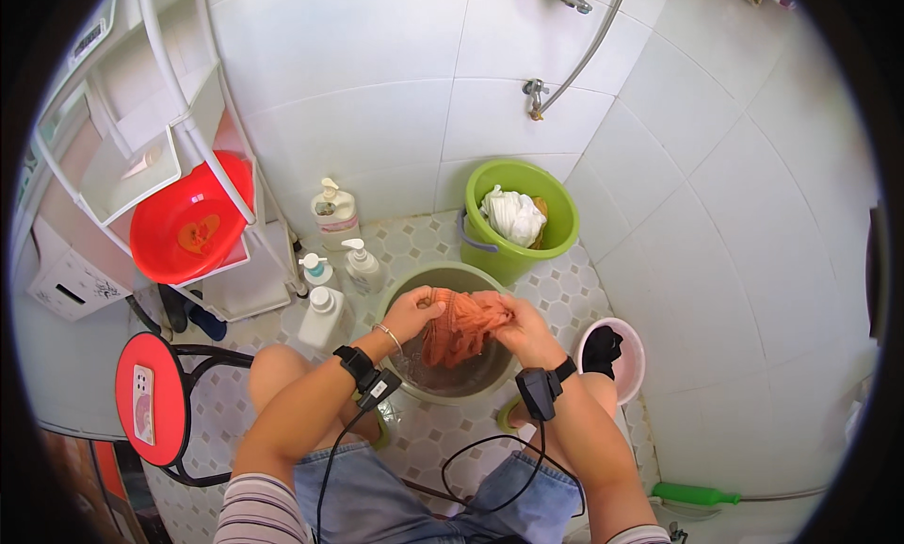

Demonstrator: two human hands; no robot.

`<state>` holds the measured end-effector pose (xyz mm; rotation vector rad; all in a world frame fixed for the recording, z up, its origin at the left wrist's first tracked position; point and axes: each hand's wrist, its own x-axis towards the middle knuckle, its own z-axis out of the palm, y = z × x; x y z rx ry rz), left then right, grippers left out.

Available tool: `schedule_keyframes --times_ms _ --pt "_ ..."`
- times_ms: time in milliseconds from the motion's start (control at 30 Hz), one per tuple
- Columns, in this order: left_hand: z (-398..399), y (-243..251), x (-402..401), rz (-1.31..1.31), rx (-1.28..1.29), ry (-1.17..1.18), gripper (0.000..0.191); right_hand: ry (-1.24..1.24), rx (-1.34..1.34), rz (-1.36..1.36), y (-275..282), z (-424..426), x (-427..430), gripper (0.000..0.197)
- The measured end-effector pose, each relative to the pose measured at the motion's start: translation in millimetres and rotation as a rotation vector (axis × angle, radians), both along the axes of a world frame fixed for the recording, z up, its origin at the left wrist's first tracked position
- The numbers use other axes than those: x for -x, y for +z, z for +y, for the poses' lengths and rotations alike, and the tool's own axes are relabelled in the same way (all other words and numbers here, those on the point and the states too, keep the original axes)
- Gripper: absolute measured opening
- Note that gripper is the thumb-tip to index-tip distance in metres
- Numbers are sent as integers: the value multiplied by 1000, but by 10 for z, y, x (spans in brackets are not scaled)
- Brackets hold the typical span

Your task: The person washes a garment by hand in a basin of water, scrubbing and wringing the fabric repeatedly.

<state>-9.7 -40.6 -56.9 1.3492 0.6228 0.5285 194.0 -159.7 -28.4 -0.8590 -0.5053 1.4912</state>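
An orange cloth garment [462, 328] is stretched between my two hands, bunched and wet-looking, above a grey-green basin [404, 279] on the floor. My left hand [418, 314] grips its ribbed edge, the thumb on top. At the garment's other side, my right hand [524, 326] clutches a gathered part. Its lower folds hang down to the water [424, 378] in the basin; whether they dip into it is hard to tell. Each of my wrists carries a black strapped device with a cable.
Behind the basin stands a green bucket [487, 258] holding white cloth [514, 215]. Several bottles, one a white capped bottle [321, 321], are at the left. A pink tub [631, 364] with black cloth is right. A red stool [159, 360] bears a phone [143, 406]; a white rack [191, 131] holds a red basin [159, 251].
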Motion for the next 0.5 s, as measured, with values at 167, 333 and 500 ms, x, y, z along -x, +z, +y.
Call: schedule_keyframes --times_ms 167,333,500 --pt "144 -88 -1 170 -217 218 10 -247 363 -13 -183 29 -52 25" --pt "62 364 -50 72 -457 328 9 17 427 -842 -203 -3 -116 47" --pt "-20 644 -22 119 -668 209 10 72 193 -1616 45 31 234 87"
